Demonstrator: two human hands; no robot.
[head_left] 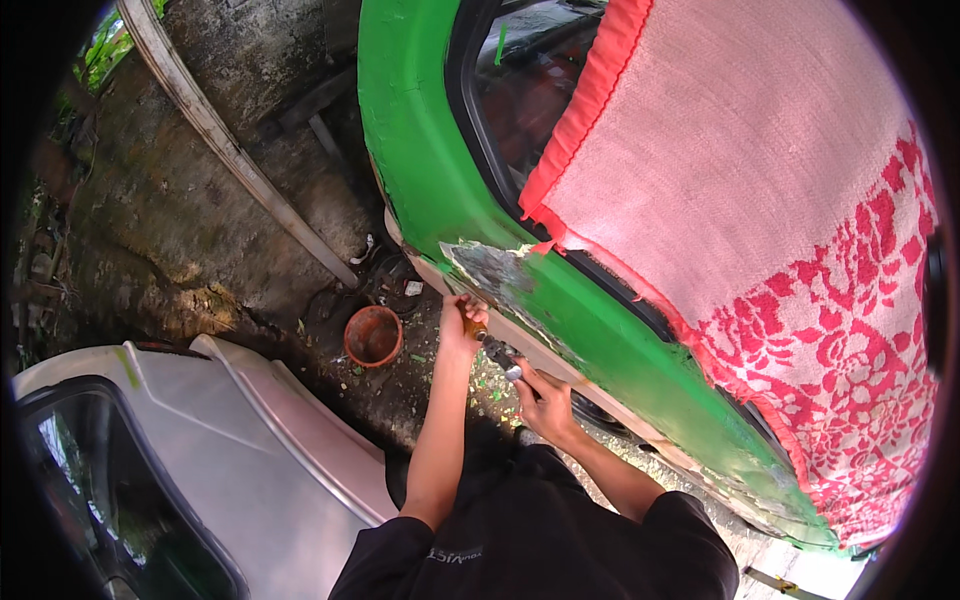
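A tool with an amber handle (474, 325) and a dark metal body spans the space between my hands; its exact kind is hard to make out. The fingers of my left hand (457, 318) wrap round the amber handle, close to the car's lower side. My right hand (545, 400) grips the other end, by a round silver part. Beside them stands a car with a green body panel (420, 190). Its paint is chipped to a grey, rough patch (490, 268) just above my left hand. Below the green runs a beige strip.
A pink and red floral towel (740, 170) covers the green car's roof and part of its windows. At lower left, a silver car (270, 440) stands close by. A terracotta pot (373, 336) sits on the debris-strewn ground. One long curved strip (235, 155) leans toward it.
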